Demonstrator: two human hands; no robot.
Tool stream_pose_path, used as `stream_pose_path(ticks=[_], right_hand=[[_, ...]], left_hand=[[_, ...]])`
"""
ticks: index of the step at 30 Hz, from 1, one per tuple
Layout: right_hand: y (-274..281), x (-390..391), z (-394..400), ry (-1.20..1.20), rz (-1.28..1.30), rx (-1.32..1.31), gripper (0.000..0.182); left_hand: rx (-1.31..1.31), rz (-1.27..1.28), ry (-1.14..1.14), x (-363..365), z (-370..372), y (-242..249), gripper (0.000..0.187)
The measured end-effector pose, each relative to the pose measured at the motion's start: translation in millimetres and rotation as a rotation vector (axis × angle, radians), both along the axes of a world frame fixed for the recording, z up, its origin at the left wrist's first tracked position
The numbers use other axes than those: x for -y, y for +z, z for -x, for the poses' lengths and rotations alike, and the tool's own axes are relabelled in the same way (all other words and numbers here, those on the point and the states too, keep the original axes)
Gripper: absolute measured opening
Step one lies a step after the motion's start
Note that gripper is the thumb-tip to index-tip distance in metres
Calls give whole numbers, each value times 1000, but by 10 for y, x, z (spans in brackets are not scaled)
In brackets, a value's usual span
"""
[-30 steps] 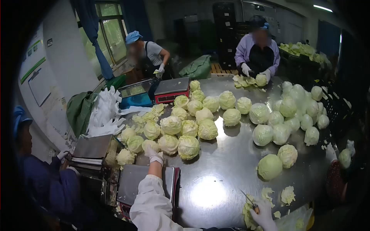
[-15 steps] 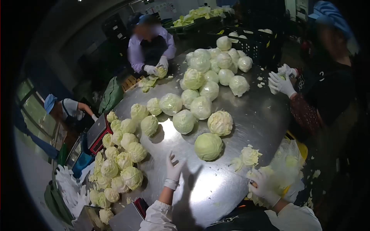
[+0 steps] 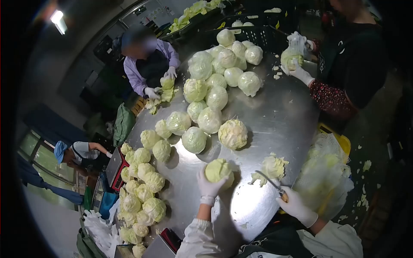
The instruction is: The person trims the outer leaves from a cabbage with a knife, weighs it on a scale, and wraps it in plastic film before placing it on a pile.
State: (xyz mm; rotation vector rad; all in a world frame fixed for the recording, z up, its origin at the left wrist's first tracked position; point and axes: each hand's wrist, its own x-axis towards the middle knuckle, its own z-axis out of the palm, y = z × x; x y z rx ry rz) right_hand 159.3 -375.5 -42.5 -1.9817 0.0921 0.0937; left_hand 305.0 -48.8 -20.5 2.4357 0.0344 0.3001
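Note:
My left hand [image 3: 209, 188], in a white glove, is wrapped round the near side of a pale green cabbage [image 3: 218, 170] at the front middle of the metal table [image 3: 275, 124]. In my gloved right hand [image 3: 297, 208] is a knife with a curved blade and a wooden handle [image 3: 284, 196]. The blade points up and left, close to loose cabbage leaves [image 3: 274, 167] on the table. A whitish cabbage [image 3: 232, 134] sits just beyond the one in my left hand.
Film-wrapped cabbages [image 3: 209, 120] are heaped towards the back. Trimmed cabbages [image 3: 154, 209] crowd the left edge, near a red-edged scale [image 3: 115, 165]. A bag of leaves [image 3: 325, 176] stands at the right. Co-workers handle cabbage at far left [image 3: 150, 64] and right [image 3: 344, 77].
My left hand has gone from empty, with spread fingers, to gripping the green cabbage. The right hand's knife now shows clearly above the table. The view has shifted.

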Motion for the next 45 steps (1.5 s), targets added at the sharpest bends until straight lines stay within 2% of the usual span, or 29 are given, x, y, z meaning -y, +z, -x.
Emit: stream_pose_path(ticks=[2,3,5,6,8,11,13,15,17,20,21,23,24,30,35,36,38,39,41,42,43,45], right_hand=[[59,-195,-23,135,-26,-6,46],[108,-268,-33,264,26,-85,44],[67,-473,-30,458,-33,-37,46],[26,-592,-11,492,-43,-67,46],[-41,-837,29,695,-31,-196,49],[42,-1115,36,922,-20,-300,53],[41,-1284,98,1003,18,-326,46],[39,-1390,133,1045,120,-210,35],[34,-1454,186,1072,168,-140,37],[51,-1525,211,1059,250,104,41],[83,-1487,229,1066,252,97,41],[133,-1408,244,1072,229,83,26],[131,-1394,258,1096,219,-17,25],[279,-1394,174,1179,323,-55,26],[16,-1686,130,1091,395,-68,30],[-60,-1747,107,1074,392,-129,30],[-213,-1825,88,1055,346,-260,29],[-266,-1803,103,1067,343,-258,29],[-320,-1756,91,1010,1,-163,31],[-316,-1802,102,943,-165,-590,41],[-285,-1786,105,955,-163,-591,41],[177,-1835,-64,854,-322,-961,48]], left_hand=[[-139,660,47,-259,463,-237,86],[-157,655,72,-314,725,-251,86],[-289,1187,197,-344,1336,-130,72],[-294,1186,245,-355,1610,-116,72],[-263,1358,297,-343,2081,-120,71],[-197,1257,424,-317,2626,-170,76],[-203,1231,504,-243,2745,-13,79],[-12,506,535,-161,2789,32,80],[-30,486,508,-119,2772,45,77],[-4,538,642,-82,2745,-51,69],[-10,542,649,-58,2771,-87,69],[47,366,649,-31,2810,-165,64],[39,375,647,-36,2813,-186,64],[65,364,645,-39,2790,-179,60],[65,277,619,-26,2790,-206,63],[71,279,611,-48,2809,-219,63],[125,611,658,-116,2904,-253,78],[128,606,670,-132,2963,-265,78],[255,949,646,-150,3042,-275,87],[206,1011,690,-147,3085,-251,96],[213,1009,700,-134,3101,-237,96],[190,1150,605,-116,3101,-217,102]])
